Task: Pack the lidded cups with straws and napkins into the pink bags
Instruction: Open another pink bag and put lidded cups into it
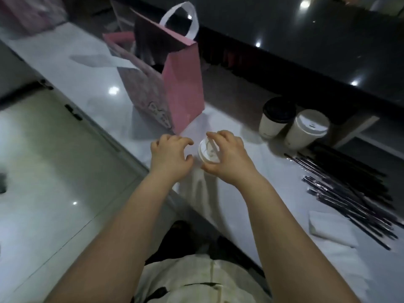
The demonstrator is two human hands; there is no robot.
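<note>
A white-lidded cup [207, 153] stands on the white counter just in front of an open pink bag [181, 88] with white handles. My right hand [227, 156] curls over the cup's lid, thumb on the near rim and fingers on the far rim. My left hand [170, 154] hovers just left of the cup, fingers curled, holding nothing. To the right stand a cup with a black lid [276, 117] and a cup with a white lid [306, 129]. Black wrapped straws [349, 191] lie at the right, beside a stack of white napkins [332, 228].
The counter's edge [113, 136] runs diagonally from upper left to lower middle, with glossy floor to its left. A dark raised ledge [306, 51] borders the counter's far side. Another pink bag [32, 12] shows blurred at the top left.
</note>
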